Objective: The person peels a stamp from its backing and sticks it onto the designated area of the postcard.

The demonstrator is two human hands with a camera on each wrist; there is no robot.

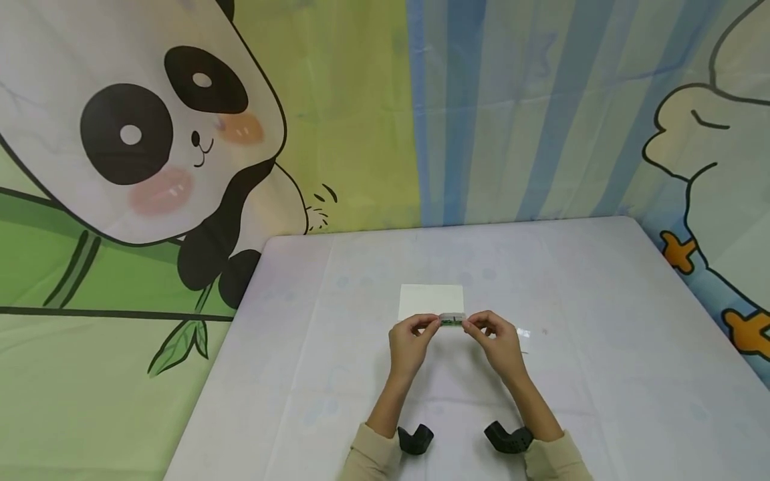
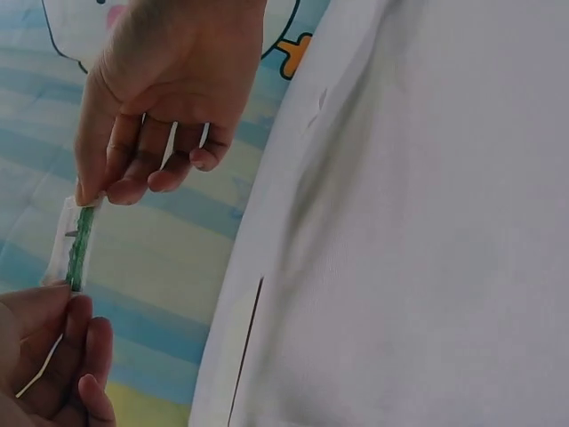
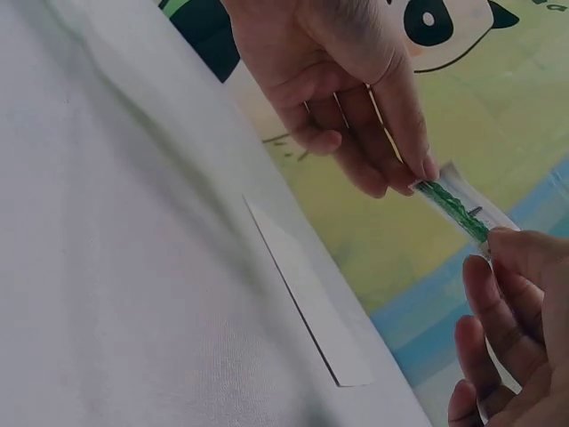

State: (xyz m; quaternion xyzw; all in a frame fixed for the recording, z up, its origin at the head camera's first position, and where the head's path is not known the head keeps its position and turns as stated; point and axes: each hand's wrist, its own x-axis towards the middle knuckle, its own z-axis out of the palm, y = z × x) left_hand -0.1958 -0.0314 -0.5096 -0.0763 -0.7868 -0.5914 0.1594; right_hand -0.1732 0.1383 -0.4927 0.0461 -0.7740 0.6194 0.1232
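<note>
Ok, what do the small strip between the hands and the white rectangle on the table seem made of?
The strip seems to be thin paper or plastic film, white with green markings: it looks sheet-thin, though its finish is hard to judge. The white rectangle is probably matte card or board: flat, straight-edged, without glare.

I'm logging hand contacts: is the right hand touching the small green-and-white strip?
Touching. The right wrist view shows the right hand pinching one end of the strip, thumb over its edge.
</note>
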